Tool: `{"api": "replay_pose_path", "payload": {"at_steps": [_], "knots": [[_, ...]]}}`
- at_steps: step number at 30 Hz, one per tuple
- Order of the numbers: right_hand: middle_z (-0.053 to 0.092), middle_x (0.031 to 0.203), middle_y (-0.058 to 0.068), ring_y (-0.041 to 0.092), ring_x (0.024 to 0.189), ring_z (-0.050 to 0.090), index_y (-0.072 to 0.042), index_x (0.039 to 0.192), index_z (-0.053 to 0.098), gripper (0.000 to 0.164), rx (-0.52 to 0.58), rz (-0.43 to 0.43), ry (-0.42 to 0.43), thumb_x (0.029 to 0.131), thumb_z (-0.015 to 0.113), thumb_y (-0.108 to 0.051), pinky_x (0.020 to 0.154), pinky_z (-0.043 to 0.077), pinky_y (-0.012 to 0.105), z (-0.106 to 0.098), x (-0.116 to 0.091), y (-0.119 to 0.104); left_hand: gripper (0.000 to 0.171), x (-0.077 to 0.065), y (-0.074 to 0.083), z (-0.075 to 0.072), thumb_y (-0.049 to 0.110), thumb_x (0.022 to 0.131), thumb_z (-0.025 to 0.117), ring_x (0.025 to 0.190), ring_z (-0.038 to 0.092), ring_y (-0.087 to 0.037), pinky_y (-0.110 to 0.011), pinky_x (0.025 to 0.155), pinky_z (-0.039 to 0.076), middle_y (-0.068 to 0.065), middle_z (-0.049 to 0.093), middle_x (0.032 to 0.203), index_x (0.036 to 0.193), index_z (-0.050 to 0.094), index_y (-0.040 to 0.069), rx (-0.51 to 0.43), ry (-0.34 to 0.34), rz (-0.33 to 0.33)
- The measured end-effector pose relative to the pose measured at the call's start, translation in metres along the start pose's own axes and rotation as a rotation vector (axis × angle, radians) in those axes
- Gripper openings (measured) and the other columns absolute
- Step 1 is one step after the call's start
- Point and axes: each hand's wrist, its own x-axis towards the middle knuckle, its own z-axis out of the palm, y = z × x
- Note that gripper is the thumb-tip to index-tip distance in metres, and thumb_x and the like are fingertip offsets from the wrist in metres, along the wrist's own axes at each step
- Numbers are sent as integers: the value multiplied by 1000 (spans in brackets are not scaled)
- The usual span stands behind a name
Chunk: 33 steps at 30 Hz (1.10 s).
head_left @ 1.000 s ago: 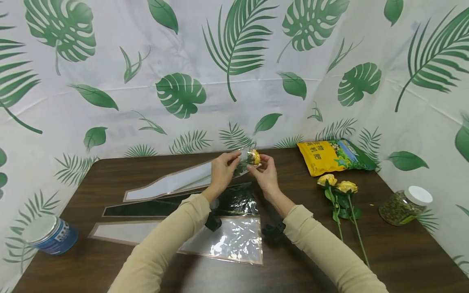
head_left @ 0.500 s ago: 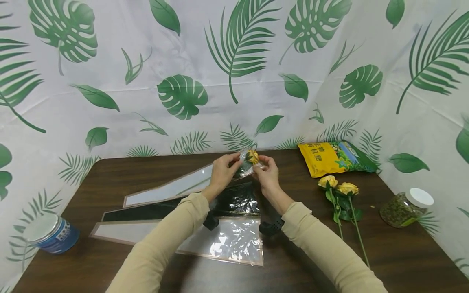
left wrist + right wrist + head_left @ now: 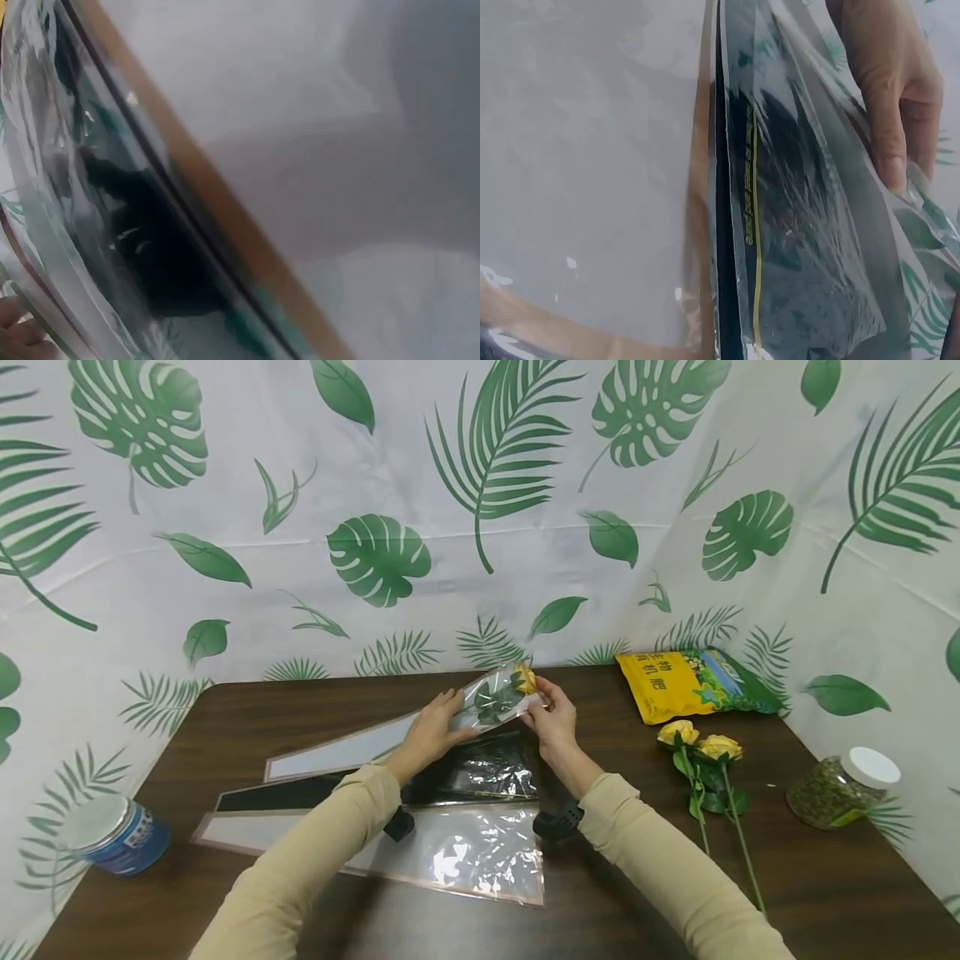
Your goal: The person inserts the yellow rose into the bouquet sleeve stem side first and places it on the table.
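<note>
A yellow rose [image 3: 523, 678] with green leaves lies inside a long tapered flower sleeve [image 3: 341, 750], clear at its wide end and white toward its narrow end. My left hand [image 3: 431, 731] grips this sleeve below the leaves, thumb on its near edge and fingers along its far edge. At the wide mouth, close beside the bloom, my right hand [image 3: 555, 718] pinches the sleeve's edge. In the right wrist view my left thumb [image 3: 889, 161] meets the crinkled film. Nearer me lie a black sleeve [image 3: 483, 768] with yellow lettering and another white sleeve [image 3: 480, 852], partly under my left forearm.
Two yellow roses [image 3: 720, 747] with long stems lie right of my right arm. Behind them rests a yellow and green fertilizer bag [image 3: 675, 685]. A white-lidded jar [image 3: 832, 789] stands at the right, a blue can [image 3: 120, 835] at the left. Leaf-printed cloth hangs behind the table.
My left hand has slid left and down along the sleeve, uncovering the leaves inside. The rose and film now lie straighter, while my right hand stays at the mouth.
</note>
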Motion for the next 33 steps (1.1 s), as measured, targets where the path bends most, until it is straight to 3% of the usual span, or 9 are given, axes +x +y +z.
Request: {"api": "replay_pose_path", "payload": {"at_steps": [7, 11, 15, 19, 28, 33], "knots": [[48, 125, 22, 7, 75, 54, 6, 137, 41, 53, -111, 82, -112, 84, 39, 17, 59, 50, 13, -8, 3, 5, 65, 3, -8, 4, 28, 84, 67, 131, 35, -45, -53, 107, 30, -28, 41, 140, 136, 44, -3, 23, 21, 65], [53, 111, 16, 7, 73, 56, 6, 137, 42, 49, -182, 136, -211, 88, 40, 11, 64, 52, 17, -13, 7, 6, 62, 4, -14, 7, 25, 85, 66, 130, 36, -46, -54, 106, 30, -29, 41, 140, 136, 45, -3, 27, 7, 78], [55, 90, 6, 8, 70, 58, 7, 136, 41, 43, -231, 187, -318, 94, 46, 0, 70, 54, 23, -18, 11, 4, 63, 6, -21, 10, 27, 88, 63, 134, 31, -42, -54, 109, 25, -25, 37, 144, 140, 40, -2, 19, -43, 50], [53, 81, 2, 8, 66, 59, 4, 139, 38, 47, -295, 232, -390, 97, 50, -11, 69, 55, 24, -23, 15, 4, 64, 8, -25, 10, 27, 90, 61, 136, 28, -42, -56, 109, 23, -24, 35, 146, 141, 37, -2, 9, -75, 49], [51, 73, 0, 6, 57, 52, 2, 138, 42, 44, -423, 230, -421, 100, 46, -22, 53, 49, 18, -26, 22, 8, 69, 9, -32, 9, 28, 89, 63, 137, 23, -44, -56, 109, 22, -25, 31, 148, 144, 32, -2, 14, -95, 51], [59, 69, 1, 6, 53, 59, 9, 120, 55, 31, -390, 152, -327, 95, 54, -10, 52, 51, 19, -31, 20, 11, 72, 10, -32, 9, 31, 90, 61, 138, 20, -45, -54, 111, 20, -24, 26, 150, 145, 28, -2, 75, -123, 49]]}}
